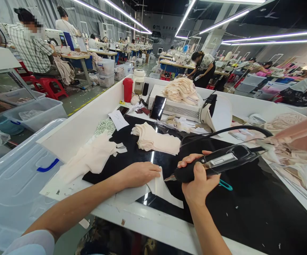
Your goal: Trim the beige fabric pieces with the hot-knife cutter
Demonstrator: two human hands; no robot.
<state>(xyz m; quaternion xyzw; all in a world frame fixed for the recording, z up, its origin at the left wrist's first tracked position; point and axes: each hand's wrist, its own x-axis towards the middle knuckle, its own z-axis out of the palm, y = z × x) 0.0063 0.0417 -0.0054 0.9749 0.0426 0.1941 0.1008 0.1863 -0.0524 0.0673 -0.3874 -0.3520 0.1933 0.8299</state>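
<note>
On the glossy black work surface, my left hand holds down the upper end of a small curved cream fabric piece; its fingers are close together and the thumb is hidden. My right hand is wrapped round a black corded hand tool with a pointed metal tip. That tip lies just right of the fabric, near my left fingertips; whether it touches the cloth I cannot tell. Behind my hands is a stack of cream fabric pieces. More cream pieces lie spread to the left.
A teal-handled tool lies right of my right hand. Behind are a phone, a red cup and a white machine topped with fabric. Fabric heaps fill the right side; a clear plastic bin stands left. Co-workers sit farther off.
</note>
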